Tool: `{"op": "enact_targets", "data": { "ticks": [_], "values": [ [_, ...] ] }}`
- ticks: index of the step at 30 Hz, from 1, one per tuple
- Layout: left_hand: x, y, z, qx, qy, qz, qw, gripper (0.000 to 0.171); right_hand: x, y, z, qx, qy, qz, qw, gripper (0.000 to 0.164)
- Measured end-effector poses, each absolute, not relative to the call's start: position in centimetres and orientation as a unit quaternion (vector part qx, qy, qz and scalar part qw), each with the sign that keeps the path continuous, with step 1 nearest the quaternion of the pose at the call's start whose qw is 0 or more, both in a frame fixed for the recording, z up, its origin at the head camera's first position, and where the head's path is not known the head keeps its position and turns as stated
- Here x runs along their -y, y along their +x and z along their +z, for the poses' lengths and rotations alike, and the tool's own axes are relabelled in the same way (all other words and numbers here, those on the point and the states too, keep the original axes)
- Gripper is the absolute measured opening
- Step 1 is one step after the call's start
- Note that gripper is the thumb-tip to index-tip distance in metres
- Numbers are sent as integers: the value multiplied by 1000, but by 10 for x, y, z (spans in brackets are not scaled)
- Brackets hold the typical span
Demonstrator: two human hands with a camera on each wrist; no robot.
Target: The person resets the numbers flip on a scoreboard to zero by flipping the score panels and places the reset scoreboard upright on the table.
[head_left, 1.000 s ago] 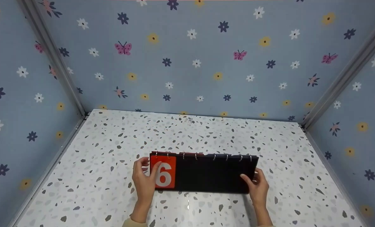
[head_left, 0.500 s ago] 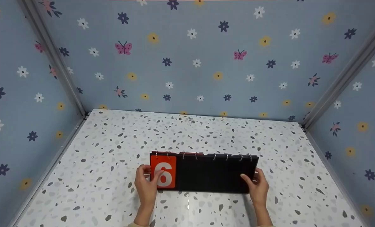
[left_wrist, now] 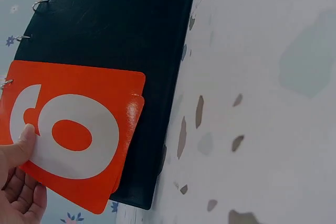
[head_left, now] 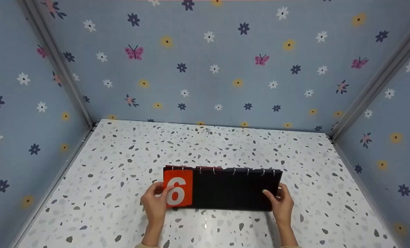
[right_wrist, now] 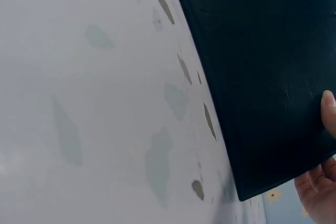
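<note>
A black flip scoreboard (head_left: 232,189) stands tilted on the table, with metal rings (head_left: 235,171) along its top edge. At its left end hangs a red number card (head_left: 188,187) showing a white 6. My left hand (head_left: 155,201) pinches this card by its left edge, thumb on the front and fingers behind. In the left wrist view, the card (left_wrist: 79,129) sits skewed over another red card (left_wrist: 137,109) and sticks out past the board's end. My right hand (head_left: 282,203) grips the board's right edge, thumb on the front; its fingers are partly hidden behind.
The speckled white table (head_left: 205,144) reaches back to a light blue flowered wall (head_left: 205,93). Matching side panels (head_left: 22,124) with grey metal posts (head_left: 380,75) enclose it left and right.
My left hand slid down the board's left end, then shifted left, pulling the red card slightly outward. The right hand and the board have stayed in place.
</note>
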State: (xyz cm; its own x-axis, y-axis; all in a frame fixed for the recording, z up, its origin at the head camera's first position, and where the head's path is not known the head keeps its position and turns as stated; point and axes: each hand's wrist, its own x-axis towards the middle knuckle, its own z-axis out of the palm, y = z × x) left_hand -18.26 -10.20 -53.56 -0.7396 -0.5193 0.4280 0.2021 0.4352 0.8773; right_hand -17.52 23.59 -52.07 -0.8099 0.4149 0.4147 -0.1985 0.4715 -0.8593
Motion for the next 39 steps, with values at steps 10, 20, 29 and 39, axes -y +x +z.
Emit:
{"op": "enact_targets", "data": {
  "ticks": [10,20,29,39],
  "values": [
    [103,-170,-524,800,65,-470,368,33,-237,-176,-521,799,-72,517,297,34],
    [111,-160,-501,767,19,-579,275,16,-242,-181,-531,800,-67,516,300,34],
    [120,-154,-470,710,-66,-668,213,17,-254,-191,-553,795,-73,526,293,36],
    [121,-167,-440,733,-145,-585,316,25,-253,-190,-552,801,-79,520,285,37]
  ]
}}
